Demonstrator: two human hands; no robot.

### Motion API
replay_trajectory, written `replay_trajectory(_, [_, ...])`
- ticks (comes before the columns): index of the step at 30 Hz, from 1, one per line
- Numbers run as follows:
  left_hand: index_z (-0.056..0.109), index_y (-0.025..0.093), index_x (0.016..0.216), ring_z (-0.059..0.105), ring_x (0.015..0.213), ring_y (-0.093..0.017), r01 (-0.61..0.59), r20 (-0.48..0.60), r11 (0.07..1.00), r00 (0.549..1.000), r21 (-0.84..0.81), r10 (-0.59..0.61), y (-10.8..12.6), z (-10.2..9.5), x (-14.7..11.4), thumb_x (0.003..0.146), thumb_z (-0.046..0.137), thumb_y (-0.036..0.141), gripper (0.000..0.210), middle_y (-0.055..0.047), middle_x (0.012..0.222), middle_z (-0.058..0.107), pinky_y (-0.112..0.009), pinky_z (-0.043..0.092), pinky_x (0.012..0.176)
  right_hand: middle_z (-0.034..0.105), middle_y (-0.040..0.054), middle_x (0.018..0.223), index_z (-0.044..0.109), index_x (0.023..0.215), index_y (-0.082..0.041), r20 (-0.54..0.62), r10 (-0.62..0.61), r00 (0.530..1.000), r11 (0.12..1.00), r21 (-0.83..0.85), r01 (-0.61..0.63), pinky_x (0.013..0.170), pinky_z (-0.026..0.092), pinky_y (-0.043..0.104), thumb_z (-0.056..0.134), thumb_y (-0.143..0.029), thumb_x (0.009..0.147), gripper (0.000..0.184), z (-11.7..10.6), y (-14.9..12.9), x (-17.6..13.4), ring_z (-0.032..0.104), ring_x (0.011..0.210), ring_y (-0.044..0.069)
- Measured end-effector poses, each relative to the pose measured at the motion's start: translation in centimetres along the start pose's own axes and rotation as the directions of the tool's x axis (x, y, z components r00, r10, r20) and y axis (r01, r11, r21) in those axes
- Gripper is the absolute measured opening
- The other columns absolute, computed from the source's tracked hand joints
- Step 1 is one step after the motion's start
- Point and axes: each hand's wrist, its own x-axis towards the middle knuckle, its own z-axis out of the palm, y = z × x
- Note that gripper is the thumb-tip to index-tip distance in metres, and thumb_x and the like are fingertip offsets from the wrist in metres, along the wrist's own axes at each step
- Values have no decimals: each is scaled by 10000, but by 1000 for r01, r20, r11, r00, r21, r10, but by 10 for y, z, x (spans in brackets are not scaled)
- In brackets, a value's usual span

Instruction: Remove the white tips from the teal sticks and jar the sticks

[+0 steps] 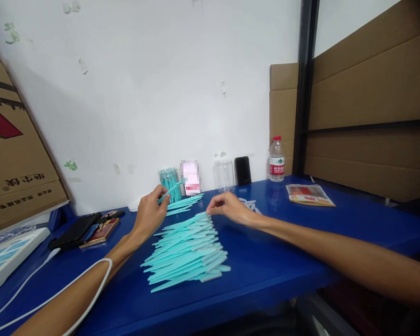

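A thin turquoise eyebrow razor (173,190) is pinched between the thumb and fingers of my left hand (151,209), slanting up to the right. My right hand (229,208) is closed in a pinch at the capped end of a razor at the back of a large pile of turquoise eyebrow razors (189,252). Their pale translucent caps point right. Behind my left hand, a few loose razors (185,204) lie on the table. A clear jar (164,174) packed with upright razors stands near the wall.
On the blue table (266,266) stand an uncapped clear jar (224,176), a black phone-like object (242,170), a lit phone (191,177) and a water bottle (276,159). A food packet (310,194) lies right. A white cable (101,280) crosses my left forearm.
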Motion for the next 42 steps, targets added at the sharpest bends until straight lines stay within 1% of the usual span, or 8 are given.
replay_trajectory(6, [518, 214, 824, 473, 595, -144, -58, 105, 998, 993, 32, 54, 4, 6, -4, 903, 426, 324, 164, 23, 677, 566, -256, 317, 592, 689, 31, 741, 746, 824, -188, 63, -109, 992, 994, -1, 109, 634, 414, 272, 696, -355, 759, 186, 1, 3, 5, 580, 682, 164])
replay_trajectory(9, [517, 217, 818, 477, 596, -151, -75, 165, 996, 984, 38, 68, 3, 8, -4, 902, 427, 319, 160, 18, 683, 581, -258, 309, 585, 692, 47, 771, 739, 836, -197, -94, -176, 980, 956, -255, 147, 642, 397, 276, 615, -343, 832, 192, -24, 6, 12, 585, 701, 178])
replay_trajectory(11, [518, 218, 821, 482, 594, -154, -78, 191, 997, 979, 30, 70, 2, 8, -5, 902, 428, 322, 160, 14, 696, 597, -259, 310, 584, 683, 72, 755, 732, 762, -193, -155, -217, 964, 847, -521, 107, 638, 372, 281, 635, -271, 805, 131, -47, 9, 16, 585, 722, 200])
replay_trajectory(16, [536, 217, 846, 469, 566, -144, -76, 218, 997, 973, -5, 75, 3, 11, -6, 910, 421, 333, 176, 16, 706, 617, -259, 317, 578, 677, 67, 679, 731, 670, -202, 0, 32, 999, 670, -742, -21, 575, 343, 274, 684, -129, 685, 88, -88, 23, 20, 586, 622, 190])
replay_trajectory(26, [553, 222, 908, 436, 526, -144, -48, 282, 999, 959, 20, 41, 8, 12, -8, 923, 398, 349, 201, 49, 576, 496, -248, 272, 543, 671, 84, 692, 631, 556, -177, -12, 31, 999, 632, -775, -29, 553, 332, 255, 673, -26, 643, 179, -67, 42, 16, 607, 635, 187])
replay_trajectory(30, [562, 220, 932, 436, 533, -149, -65, 313, 998, 948, 6, 60, 12, 10, -10, 921, 397, 336, 203, 45, 572, 492, -250, 270, 548, 678, 72, 733, 628, 705, -177, -33, -43, 999, 770, -638, 12, 571, 369, 246, 660, -136, 740, 63, -66, 27, 17, 612, 676, 179])
replay_trajectory(35, [547, 220, 934, 446, 564, -153, -94, 345, 996, 934, -3, 90, 14, 11, -11, 926, 389, 326, 190, 38, 602, 511, -255, 285, 570, 606, 9, 618, 621, 756, -160, -9, 12, 1000, 983, -184, -14, 498, 397, 232, 671, -278, 777, 130, -53, 5, 16, 538, 548, 124])
replay_trajectory(42, [546, 218, 947, 430, 549, -149, -95, 366, 995, 926, -2, 89, 19, 10, -12, 928, 392, 326, 189, 40, 596, 487, -251, 265, 556, 435, -37, 542, 679, 726, -131, 16, 211, 977, 938, 280, -207, 404, 258, 209, 727, -318, 739, 194, -35, -2, 7, 354, 455, 57])
